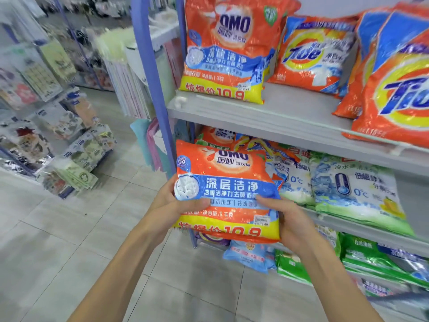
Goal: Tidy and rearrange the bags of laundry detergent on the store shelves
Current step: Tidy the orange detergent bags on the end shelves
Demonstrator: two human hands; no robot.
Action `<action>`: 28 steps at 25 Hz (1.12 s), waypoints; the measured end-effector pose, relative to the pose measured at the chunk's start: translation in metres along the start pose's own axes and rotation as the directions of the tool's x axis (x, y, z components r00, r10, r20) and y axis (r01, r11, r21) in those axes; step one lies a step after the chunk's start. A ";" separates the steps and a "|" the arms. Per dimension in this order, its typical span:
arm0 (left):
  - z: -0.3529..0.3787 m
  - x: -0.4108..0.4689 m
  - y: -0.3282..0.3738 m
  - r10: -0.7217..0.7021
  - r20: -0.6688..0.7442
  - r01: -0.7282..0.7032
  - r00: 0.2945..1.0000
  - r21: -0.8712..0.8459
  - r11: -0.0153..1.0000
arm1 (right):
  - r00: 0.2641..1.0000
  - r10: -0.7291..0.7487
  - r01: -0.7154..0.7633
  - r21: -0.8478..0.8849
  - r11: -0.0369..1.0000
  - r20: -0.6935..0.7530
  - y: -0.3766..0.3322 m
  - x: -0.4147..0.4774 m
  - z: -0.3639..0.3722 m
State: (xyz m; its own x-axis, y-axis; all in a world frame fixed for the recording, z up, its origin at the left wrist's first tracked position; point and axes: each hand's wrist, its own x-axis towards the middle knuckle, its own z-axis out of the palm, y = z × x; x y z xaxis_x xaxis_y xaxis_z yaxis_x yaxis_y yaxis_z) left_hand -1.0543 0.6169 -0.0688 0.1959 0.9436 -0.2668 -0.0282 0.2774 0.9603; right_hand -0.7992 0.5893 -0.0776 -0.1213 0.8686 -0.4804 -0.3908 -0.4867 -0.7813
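Hands, left (171,201) and right (290,219), grip orange OMO bag (228,180) before middle shelf (362,226).

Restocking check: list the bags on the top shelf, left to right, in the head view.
OMO bag → small Tide bag → large Tide bag

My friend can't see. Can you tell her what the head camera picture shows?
The left hand and right hand hold an orange OMO bag in front of store shelves. A second OMO bag stands on the upper shelf beside Tide bags; green-white bags lie on the shelf below.
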 end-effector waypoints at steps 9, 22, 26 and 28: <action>0.029 -0.074 0.071 0.153 0.047 -0.152 0.987 -0.031 0.988 | 0.986 -0.121 0.129 -0.068 0.989 0.114 -0.070 -0.078 0.022; 0.050 0.052 0.207 0.560 0.001 -0.547 0.829 0.209 0.810 | 0.678 -0.715 0.712 -0.394 0.581 0.171 -0.206 -0.019 0.059; 0.040 0.118 0.234 0.591 -0.015 -0.584 0.807 0.135 0.801 | 0.601 -0.788 0.749 -0.436 0.499 0.130 -0.246 0.037 0.074; 0.035 0.143 0.235 0.590 -0.024 -0.583 0.807 0.124 0.803 | 0.604 -0.790 0.745 -0.426 0.514 0.103 -0.253 0.063 0.078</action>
State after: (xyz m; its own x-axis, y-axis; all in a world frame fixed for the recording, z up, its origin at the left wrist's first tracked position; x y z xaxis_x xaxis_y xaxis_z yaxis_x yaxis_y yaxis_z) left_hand -0.9990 0.8111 0.1215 0.1176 0.9297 0.3490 -0.0148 -0.3497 0.9367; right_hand -0.7788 0.7744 0.1211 0.1412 0.9191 0.3680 0.0971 0.3570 -0.9290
